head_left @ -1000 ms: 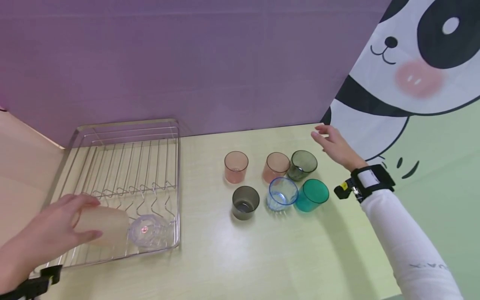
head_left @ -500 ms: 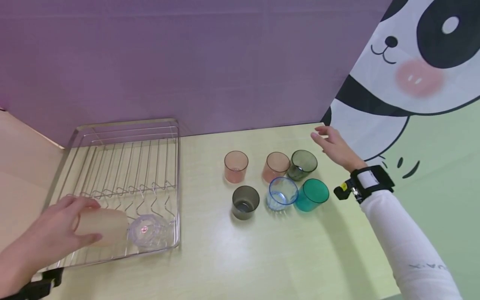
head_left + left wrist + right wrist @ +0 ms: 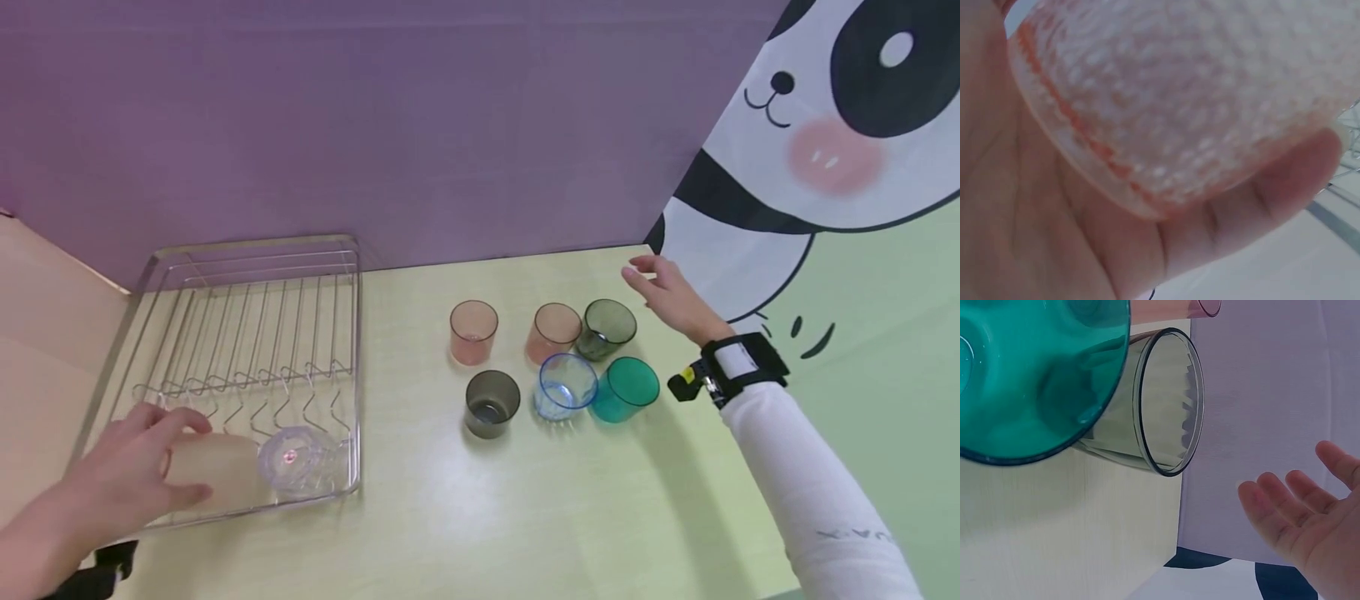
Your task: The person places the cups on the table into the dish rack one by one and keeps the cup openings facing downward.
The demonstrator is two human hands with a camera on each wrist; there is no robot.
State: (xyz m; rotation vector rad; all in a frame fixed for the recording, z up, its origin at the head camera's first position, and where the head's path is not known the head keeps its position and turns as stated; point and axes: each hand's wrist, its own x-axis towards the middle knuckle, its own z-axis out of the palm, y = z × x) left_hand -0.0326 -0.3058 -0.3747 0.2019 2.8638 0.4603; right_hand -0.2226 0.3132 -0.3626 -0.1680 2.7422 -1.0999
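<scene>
My left hand (image 3: 127, 479) grips a pale peach glass (image 3: 217, 473) over the front of the wire dish rack (image 3: 357, 333). The left wrist view shows the textured side of this glass (image 3: 1197, 94) close up, with fingers along it. Just right of it, a clear glass (image 3: 291, 461) rests upside down in the rack. Beyond the group of glasses, my right hand (image 3: 671, 297) is held with its fingers loosely bent and nothing in them. Nearest to it stand a grey-green glass (image 3: 606, 329) and a teal glass (image 3: 625, 390).
Two pink glasses (image 3: 473, 333), a smoky grey glass (image 3: 492, 404) and a blue-rimmed clear glass (image 3: 566, 387) stand upright on the pale wooden table (image 3: 420, 517). A purple cloth (image 3: 450, 133) hangs behind. At the right is a panda-print cloth (image 3: 862, 275).
My left hand has lowered slightly toward the front of the rack and shifted a little right, carrying the peach glass toward the clear one. My right hand has stayed almost still.
</scene>
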